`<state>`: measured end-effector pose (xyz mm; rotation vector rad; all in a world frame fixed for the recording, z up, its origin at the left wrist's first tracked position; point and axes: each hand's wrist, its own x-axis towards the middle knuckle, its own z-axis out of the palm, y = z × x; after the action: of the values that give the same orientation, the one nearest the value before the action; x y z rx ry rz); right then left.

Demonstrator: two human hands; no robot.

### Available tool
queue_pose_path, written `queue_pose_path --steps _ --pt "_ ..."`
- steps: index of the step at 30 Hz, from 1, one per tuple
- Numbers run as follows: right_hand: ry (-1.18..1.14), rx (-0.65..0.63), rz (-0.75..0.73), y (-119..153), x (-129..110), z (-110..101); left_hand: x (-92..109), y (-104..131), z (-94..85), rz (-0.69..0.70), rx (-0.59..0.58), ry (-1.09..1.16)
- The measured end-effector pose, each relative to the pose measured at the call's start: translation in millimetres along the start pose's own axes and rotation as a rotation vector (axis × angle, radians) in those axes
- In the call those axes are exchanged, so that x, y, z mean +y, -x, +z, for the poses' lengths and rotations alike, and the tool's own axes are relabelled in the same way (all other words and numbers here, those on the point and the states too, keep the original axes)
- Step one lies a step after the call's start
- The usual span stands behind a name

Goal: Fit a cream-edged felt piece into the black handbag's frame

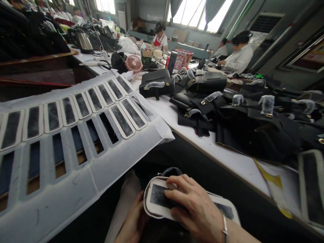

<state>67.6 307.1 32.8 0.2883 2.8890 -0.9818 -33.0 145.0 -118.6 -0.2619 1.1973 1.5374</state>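
In my lap stands a black bag body (164, 233), mostly hidden. Its top end carries a cream, rounded panel (162, 211) with a dark rectangle in its middle. My right hand (194, 202) lies over this panel, fingers apart, fingertips touching the dark rectangle and the pale border. A metal bracelet circles that wrist. My left hand (136, 216) is at the left side of the bag, its fingers wrapped against the side and partly hidden. Behind the panel a clear-wrapped handle (173, 171) shows.
To my left, a white-covered board (101, 168) holds rows of similar panels (121, 119) and several bare slots. Black handbags (202, 81) with wrapped handles crowd the white table (202, 146) at right. A pink fan (134, 63) stands farther back. Several people sit beyond.
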Motion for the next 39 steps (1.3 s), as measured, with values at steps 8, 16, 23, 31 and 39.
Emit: queue_pose_path --steps 8,16,23,31,39 --pt "-0.008 0.015 -0.007 2 0 2 12 39 13.0 0.42 0.34 -0.259" --pt "-0.002 0.025 0.001 4 0 1 33 65 22.2 1.532 0.218 -1.151" --pt "-0.022 0.032 -0.002 6 -1 1 59 64 30.8 1.607 0.055 -1.366" --pt "-0.043 0.042 0.005 5 0 1 56 67 32.5 1.616 0.109 -1.347" --pt "-0.048 0.034 0.022 4 -1 2 57 68 32.2 1.613 0.087 -1.449"
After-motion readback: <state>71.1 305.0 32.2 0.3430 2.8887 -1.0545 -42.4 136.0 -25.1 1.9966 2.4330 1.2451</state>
